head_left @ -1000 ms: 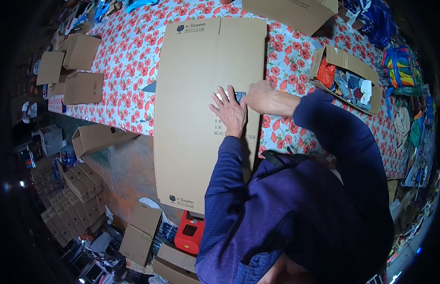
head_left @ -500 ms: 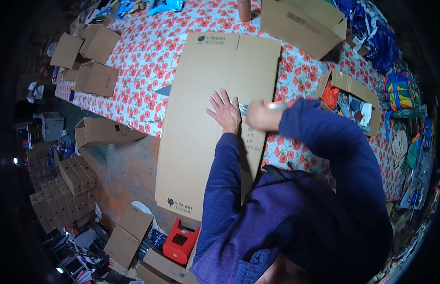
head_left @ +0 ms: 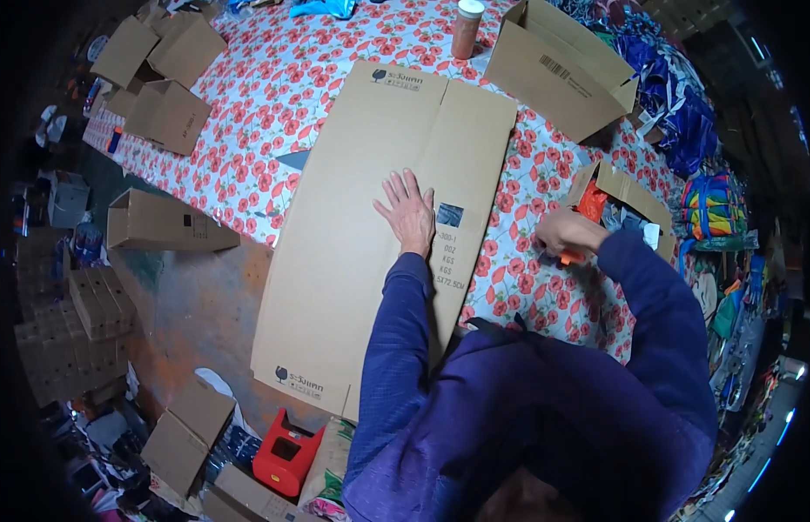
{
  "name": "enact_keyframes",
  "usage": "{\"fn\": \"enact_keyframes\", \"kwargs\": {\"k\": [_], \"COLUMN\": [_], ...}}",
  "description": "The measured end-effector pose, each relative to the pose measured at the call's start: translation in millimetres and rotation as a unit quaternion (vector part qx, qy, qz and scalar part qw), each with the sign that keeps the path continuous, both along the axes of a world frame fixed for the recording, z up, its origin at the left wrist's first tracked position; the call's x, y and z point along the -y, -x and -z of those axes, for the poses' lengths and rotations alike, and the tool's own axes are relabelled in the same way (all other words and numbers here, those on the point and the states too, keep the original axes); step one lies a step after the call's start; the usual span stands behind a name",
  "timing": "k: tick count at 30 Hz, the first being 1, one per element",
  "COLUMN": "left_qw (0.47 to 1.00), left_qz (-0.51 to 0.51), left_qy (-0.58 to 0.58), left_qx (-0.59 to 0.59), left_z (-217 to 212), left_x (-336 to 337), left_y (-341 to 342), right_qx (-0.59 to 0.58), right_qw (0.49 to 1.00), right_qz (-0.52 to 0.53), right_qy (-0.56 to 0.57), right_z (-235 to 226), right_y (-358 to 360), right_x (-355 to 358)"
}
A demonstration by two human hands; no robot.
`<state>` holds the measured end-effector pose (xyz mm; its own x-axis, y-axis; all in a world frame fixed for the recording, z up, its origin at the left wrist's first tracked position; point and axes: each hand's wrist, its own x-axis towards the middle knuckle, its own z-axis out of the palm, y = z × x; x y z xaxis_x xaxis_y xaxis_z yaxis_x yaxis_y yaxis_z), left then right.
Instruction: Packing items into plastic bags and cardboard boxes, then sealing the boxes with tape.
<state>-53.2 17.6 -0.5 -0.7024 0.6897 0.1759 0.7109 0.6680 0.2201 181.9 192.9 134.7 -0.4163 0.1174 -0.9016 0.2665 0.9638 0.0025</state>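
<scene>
A long flat brown carton (head_left: 370, 200) lies on the table with its printed side up. My left hand (head_left: 408, 213) rests flat on it, fingers spread, holding nothing. Just right of that hand, a dark square patch (head_left: 450, 215) shows on the cardboard above the printed lines; whether it is a mark or an opening I cannot tell. My right hand (head_left: 568, 233) is off the carton, over the flowered cloth, its fingers closed around an orange-handled tool (head_left: 572, 257). The tool's working end is mostly hidden.
The red-flowered tablecloth (head_left: 265, 96) runs under the carton. An open box of scraps (head_left: 635, 196) stands right, a larger open box (head_left: 553, 74) behind it. A lidded jar (head_left: 467, 30) stands at the back. A red plastic holder (head_left: 287, 452) is low on the left.
My right hand has moved right, from the carton beside my left hand to above the cloth, with the orange-handled tool. The dark square is now uncovered. My left hand stays on the carton.
</scene>
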Motion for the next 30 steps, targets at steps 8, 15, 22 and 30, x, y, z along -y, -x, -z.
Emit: {"fn": "enact_keyframes", "kwargs": {"k": [8, 15, 22, 30], "left_qw": [0.892, 0.917, 0.983, 0.999], "left_qz": [0.449, 0.393, 0.163, 0.006], "left_qy": [0.013, 0.064, 0.077, 0.049], "left_qx": [0.052, 0.028, 0.016, 0.014], "left_z": [-30, -22, -4, 2], "left_x": [49, 35, 0, 52], "left_y": [-65, -22, 37, 3], "right_qx": [-0.254, -0.366, -0.563, -0.361], "right_qw": [0.797, 0.697, 0.731, 0.562], "right_qz": [0.505, 0.598, 0.383, 0.718], "right_qy": [0.213, 0.154, 0.043, 0.195], "right_z": [32, 97, 73, 136], "right_y": [-106, -163, -70, 32], "right_x": [42, 64, 83, 103]}}
